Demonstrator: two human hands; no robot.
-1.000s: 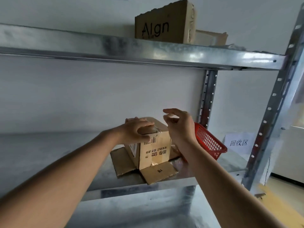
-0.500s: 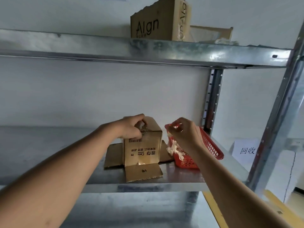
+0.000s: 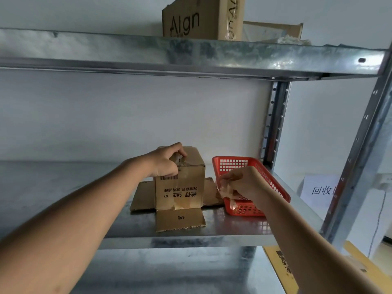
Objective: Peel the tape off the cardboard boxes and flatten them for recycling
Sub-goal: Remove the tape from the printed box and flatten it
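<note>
A small brown cardboard box [image 3: 186, 187] stands upside down on the metal shelf [image 3: 63, 187], its bottom flaps spread flat around it. A strip of clear tape still runs down its front face. My left hand [image 3: 165, 162] grips the box's top near edge. My right hand [image 3: 239, 183] holds a crumpled wad of peeled clear tape [image 3: 228, 193] over the front left part of a red plastic basket [image 3: 271, 179] that stands just right of the box.
The upper shelf [image 3: 191, 54] carries a large "Align" cardboard box [image 3: 201, 20] and another open box [image 3: 273, 31]. Steel uprights [image 3: 275, 124] stand behind the basket and at the right. A white paper sign [image 3: 320, 189] hangs beyond the rack.
My right hand left the box top with the peeled tape and carried it right and down over the red basket. My left hand stayed on the box.
</note>
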